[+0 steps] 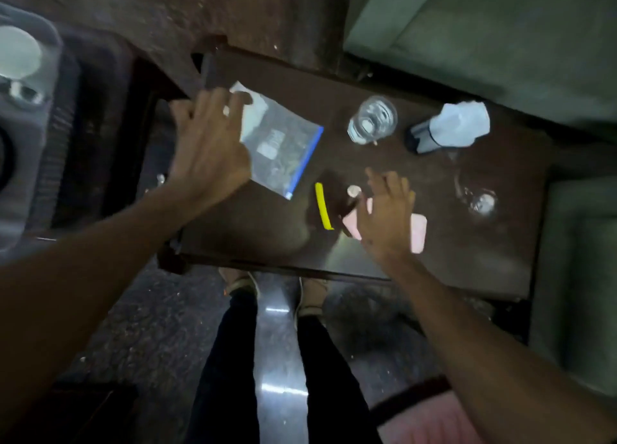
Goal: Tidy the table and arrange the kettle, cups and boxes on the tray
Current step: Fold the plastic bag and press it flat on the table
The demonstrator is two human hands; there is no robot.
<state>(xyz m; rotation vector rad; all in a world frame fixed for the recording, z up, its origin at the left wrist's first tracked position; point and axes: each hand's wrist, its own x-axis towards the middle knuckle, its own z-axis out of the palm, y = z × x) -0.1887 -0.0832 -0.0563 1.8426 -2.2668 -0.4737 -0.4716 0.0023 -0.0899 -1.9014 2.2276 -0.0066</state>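
Table (267, 230): dark brown and glossy, it lies under both hands, and everything below rests on it.
Glass cup (373, 119): clear and upright, it stands beyond the right hand and to the right of the left hand, apart from both.
Second glass (478, 196): it is faint and blurred, to the right of the right hand and not touching it.
Bottle (447, 130): it lies on its side with a dark cap, its body pale and crumpled-looking, beyond the right hand and further right than the glass cup.
Zip bag (280, 150): clear plastic with a blue sealing strip, it lies flat just beside the left hand, its near-left part covered by that hand.
Left hand (208, 143): the fingers are spread and fairly straight, laid over the bag's left edge; motion blur hides whether they press it or hover.
Pink flat object (419, 233): it lies under the right hand, showing on both sides of the palm.
Right hand (387, 213): the fingers are straight and slightly fanned, palm down over the pink object, and they curl round nothing.
Yellow strip (323, 210): narrow and curved, it lies between the two hands, closer to the right.
Small round cap (354, 190): pale, it sits just left of the right hand's fingertips.
Grey tray (30, 163): it is far to the left of the left hand, off the table, with a white round thing on it.
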